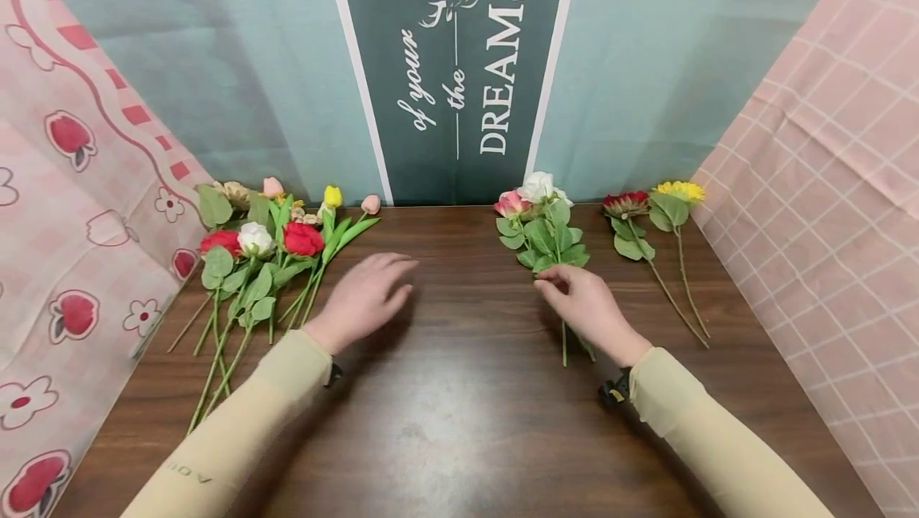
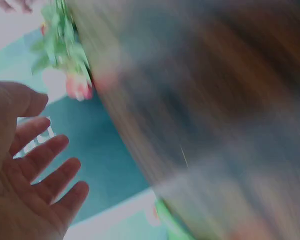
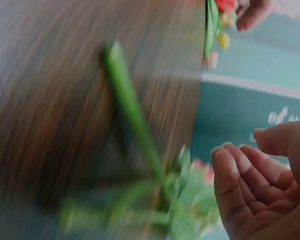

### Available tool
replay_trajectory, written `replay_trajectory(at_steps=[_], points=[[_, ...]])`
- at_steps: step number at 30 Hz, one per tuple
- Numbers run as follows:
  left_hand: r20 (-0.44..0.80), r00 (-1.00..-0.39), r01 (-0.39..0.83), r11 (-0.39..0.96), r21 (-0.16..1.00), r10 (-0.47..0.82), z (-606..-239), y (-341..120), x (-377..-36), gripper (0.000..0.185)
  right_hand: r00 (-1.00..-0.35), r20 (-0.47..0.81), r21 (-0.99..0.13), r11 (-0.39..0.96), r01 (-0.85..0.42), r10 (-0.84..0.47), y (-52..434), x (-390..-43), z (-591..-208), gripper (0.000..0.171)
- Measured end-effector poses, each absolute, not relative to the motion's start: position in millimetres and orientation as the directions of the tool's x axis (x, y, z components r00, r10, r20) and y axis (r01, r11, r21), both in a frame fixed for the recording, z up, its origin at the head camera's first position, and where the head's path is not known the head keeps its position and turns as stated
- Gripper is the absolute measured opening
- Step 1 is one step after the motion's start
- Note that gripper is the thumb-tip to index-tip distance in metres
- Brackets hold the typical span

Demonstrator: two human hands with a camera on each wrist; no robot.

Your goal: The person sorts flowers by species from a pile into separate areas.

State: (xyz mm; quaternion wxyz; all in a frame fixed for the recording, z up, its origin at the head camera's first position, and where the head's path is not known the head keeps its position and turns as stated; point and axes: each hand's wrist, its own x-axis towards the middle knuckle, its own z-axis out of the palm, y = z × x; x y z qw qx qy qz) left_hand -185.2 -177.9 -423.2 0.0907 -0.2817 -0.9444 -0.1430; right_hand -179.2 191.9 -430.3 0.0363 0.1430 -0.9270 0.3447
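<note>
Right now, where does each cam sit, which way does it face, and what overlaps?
Head: above, facing forward and down at the table; both hands and sleeves show.
Left wrist: beside the left hand, open palm, blurred table edge.
Right wrist: beside the right hand, fingers curled, blurred stems.
Shared: the pink and white bunch appears in head and right wrist.

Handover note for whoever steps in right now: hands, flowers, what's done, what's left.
Left hand: open, holding nothing, over the table just right of the big flower pile.
Right hand: fingers curled by the stems of the pink and white bunch; its wrist view shows nothing gripped.
Also laid out at right: a dark red flower and a sunflower, side by side, apart from the bunch.
Done: four stems appear moved to the right side.
Left, probably: the larger pile on the left remains unsorted. Wrist views are blurred, so check contact yourself.
</note>
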Motion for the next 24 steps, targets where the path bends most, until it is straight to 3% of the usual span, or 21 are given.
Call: replay_trajectory(at_steps=[9, 17, 20, 24], points=[[0.26, -0.96, 0.184, 0.939, 0.292, 0.107, -403.1, -302.2, -182.8, 0.034, -0.806, 0.209, -0.46, 0.672, -0.58, -0.553, 115.9, -154.1, -434.5, 0.028], [0.078, -0.987, -0.112, 0.941, 0.319, -0.143, -405.8, -394.9, -174.6, 0.04, -0.627, 0.198, -0.327, 0.553, -0.767, -0.753, 61.6, -134.4, -436.6, 0.033], [-0.024, -0.979, -0.201, 0.922, 0.33, -0.204, -408.4, -412.0, -171.0, 0.032, -0.571, 0.185, -0.278, 0.514, -0.811, -0.8, 45.8, -130.0, -436.9, 0.035], [-0.136, -0.964, -0.26, 0.909, 0.326, -0.227, -410.5, -421.8, -167.7, 0.035, -0.525, 0.184, -0.259, 0.474, -0.841, -0.831, 31.0, -125.4, -435.8, 0.038]])
